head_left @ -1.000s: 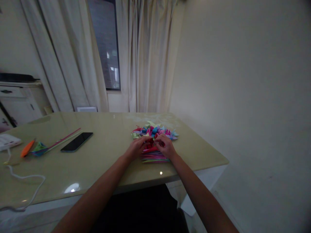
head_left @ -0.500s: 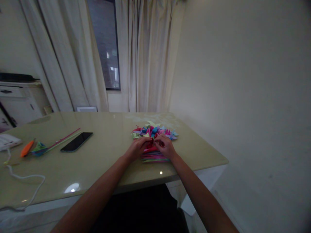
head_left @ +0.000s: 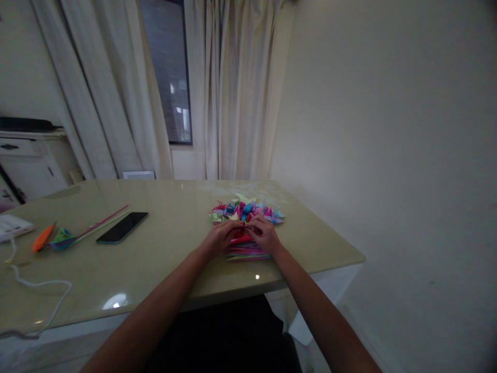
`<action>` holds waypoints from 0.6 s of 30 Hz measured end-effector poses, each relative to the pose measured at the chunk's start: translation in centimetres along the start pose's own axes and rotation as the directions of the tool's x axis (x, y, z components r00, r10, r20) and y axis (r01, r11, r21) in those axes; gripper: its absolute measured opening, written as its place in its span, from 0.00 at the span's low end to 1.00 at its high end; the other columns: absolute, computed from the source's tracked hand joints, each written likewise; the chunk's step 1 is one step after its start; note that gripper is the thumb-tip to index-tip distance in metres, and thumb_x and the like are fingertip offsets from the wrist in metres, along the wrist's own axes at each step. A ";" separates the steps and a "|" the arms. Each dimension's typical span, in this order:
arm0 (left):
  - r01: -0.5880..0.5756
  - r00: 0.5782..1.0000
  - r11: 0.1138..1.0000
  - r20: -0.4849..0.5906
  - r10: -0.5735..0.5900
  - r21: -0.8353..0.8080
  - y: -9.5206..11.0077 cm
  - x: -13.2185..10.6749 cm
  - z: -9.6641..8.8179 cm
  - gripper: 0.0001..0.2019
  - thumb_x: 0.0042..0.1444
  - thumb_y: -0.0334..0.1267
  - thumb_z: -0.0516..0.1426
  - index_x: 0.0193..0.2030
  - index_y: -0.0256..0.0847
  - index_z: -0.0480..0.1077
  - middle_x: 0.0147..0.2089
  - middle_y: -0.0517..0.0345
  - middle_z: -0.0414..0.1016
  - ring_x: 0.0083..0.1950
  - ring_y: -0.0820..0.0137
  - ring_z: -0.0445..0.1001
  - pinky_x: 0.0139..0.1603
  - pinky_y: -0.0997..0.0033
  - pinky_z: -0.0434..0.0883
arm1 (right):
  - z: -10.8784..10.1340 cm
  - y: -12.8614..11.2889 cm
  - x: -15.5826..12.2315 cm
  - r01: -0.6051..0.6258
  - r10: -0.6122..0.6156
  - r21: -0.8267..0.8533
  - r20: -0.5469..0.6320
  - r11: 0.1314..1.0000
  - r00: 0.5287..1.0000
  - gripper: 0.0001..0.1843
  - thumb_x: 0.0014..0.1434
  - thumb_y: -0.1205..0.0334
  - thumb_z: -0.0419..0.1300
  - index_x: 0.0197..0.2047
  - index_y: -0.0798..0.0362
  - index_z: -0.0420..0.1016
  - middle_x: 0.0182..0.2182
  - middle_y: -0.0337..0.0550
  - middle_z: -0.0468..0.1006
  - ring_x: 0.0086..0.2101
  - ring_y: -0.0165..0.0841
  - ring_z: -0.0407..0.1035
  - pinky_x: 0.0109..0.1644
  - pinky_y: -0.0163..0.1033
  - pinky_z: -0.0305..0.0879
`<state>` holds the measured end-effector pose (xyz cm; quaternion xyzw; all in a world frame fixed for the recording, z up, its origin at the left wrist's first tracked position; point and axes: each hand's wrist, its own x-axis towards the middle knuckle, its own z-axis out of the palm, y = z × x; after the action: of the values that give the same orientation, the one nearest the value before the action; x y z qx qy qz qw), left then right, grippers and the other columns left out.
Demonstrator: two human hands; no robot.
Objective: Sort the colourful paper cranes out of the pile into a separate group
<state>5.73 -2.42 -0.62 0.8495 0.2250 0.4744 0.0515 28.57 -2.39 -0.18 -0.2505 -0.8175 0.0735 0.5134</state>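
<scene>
Head view: left hand (head_left: 219,237), right hand (head_left: 265,234) pinch red paper (head_left: 241,238); palms down.

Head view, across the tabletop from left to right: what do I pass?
White device → orange tool → small folded paper → black phone → left hand → red paper, pinched between both hands → right hand.
</scene>
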 end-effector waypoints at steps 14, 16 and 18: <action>-0.030 1.000 0.999 0.007 0.030 0.031 -0.5 -0.3 0.5 0.12 0.73 0.33 0.54 0.57 0.42 0.76 0.55 0.48 0.85 0.55 0.64 0.84 0.57 0.64 0.81 | 0.1 -0.4 0.1 0.067 -0.065 -0.093 0.032 0.993 0.997 0.02 0.69 0.64 0.63 0.43 0.50 0.78 0.37 0.44 0.76 0.36 0.37 0.73 0.38 0.40 0.73; -0.031 1.000 0.999 0.001 0.031 0.039 -0.6 -0.3 0.6 0.12 0.73 0.33 0.54 0.57 0.42 0.76 0.55 0.47 0.85 0.55 0.64 0.85 0.57 0.64 0.81 | 0.1 -0.5 0.1 0.073 -0.070 -0.106 0.031 0.992 0.997 0.02 0.69 0.64 0.63 0.43 0.50 0.78 0.37 0.43 0.77 0.35 0.36 0.73 0.38 0.40 0.73; -0.034 0.999 0.998 -0.004 0.035 0.046 -0.8 -0.4 0.7 0.13 0.73 0.33 0.54 0.58 0.42 0.76 0.56 0.47 0.85 0.55 0.63 0.85 0.57 0.63 0.81 | 0.1 -0.6 0.2 0.083 -0.079 -0.118 0.032 0.990 0.996 0.02 0.69 0.64 0.62 0.43 0.50 0.78 0.37 0.44 0.77 0.36 0.36 0.74 0.39 0.40 0.74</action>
<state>5.86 -1.76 -1.54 0.8530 0.2212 0.4722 0.0232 28.26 -2.84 0.15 -0.2464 -0.8367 0.0069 0.4890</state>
